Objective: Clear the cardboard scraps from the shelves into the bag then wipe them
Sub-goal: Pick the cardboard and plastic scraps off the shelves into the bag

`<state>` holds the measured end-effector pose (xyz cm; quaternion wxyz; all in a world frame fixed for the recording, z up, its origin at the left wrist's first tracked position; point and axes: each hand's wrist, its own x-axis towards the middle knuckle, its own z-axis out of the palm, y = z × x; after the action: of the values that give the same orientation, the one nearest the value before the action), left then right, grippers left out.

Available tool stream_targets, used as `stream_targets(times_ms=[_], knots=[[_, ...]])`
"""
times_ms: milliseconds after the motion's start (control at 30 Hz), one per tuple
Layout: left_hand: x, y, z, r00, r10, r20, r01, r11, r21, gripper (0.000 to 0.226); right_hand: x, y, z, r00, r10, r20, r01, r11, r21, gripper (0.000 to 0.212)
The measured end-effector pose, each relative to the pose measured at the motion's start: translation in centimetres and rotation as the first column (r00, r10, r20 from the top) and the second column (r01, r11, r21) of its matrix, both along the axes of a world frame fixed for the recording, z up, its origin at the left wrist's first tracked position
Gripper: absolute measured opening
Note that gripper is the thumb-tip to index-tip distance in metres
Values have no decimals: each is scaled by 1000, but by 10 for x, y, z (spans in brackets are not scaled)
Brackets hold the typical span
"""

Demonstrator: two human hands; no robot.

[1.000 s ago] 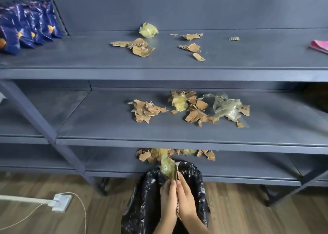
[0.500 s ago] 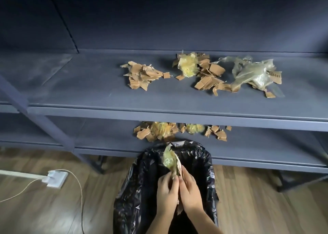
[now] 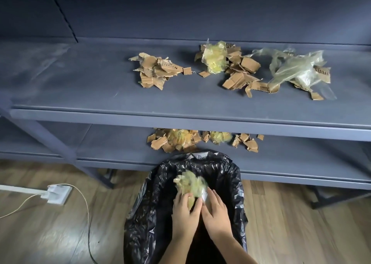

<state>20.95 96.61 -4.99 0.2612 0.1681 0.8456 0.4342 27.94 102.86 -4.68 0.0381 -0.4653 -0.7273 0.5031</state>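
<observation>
Wood-plank floor [image 3: 301, 233], dark grey wall [image 3: 180, 9], white power strip [image 3: 57, 193]

Left hand [image 3: 185, 209] and right hand [image 3: 215, 213] are bare, both forearms uncovered
</observation>
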Motion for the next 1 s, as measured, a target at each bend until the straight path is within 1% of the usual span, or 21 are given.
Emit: stream_targets(times_ms=[133, 267, 367, 500, 567, 667, 733, 867, 1000], knots=[[-1, 2, 2, 1000, -31, 5, 31, 998, -52, 34, 1, 3, 4, 1000, -1, 26, 0, 1000, 17, 55], [-2, 3, 18, 999, -52, 1, 52, 996, -73, 38, 1, 4, 19, 999, 17, 46, -18, 999, 37, 56], [-4, 0, 45, 994, -98, -41, 93, 990, -106, 40, 4, 6, 45, 996, 60, 69, -65, 995, 72, 58], [-14, -6, 100, 973, -185, -136, 164, 975, -151, 40, -1, 11, 105, 991, 105, 81, -114, 986, 120, 59], [-19, -6, 137, 966, -176, -189, 159, 982, -103, 35, -9, 11, 143, 987, 147, 71, -157, 973, 167, 55], [-28, -8, 201, 965, -113, -236, 129, 990, 50, 28, -21, 11, 207, 982, 187, 15, -185, 951, 246, 50], [-36, -11, 243, 954, -96, -284, 138, 981, 134, 28, -26, 10, 249, 981, 194, -26, -178, 939, 293, 50], [-51, -15, 319, 903, -132, -408, 210, 966, 154, 33, -33, 5, 321, 978, 188, -93, -135, 904, 405, 51], [-57, -12, 377, 878, -112, -466, 254, 933, 255, 27, -38, 3, 378, 965, 189, -182, -76, 865, 496, 49]])
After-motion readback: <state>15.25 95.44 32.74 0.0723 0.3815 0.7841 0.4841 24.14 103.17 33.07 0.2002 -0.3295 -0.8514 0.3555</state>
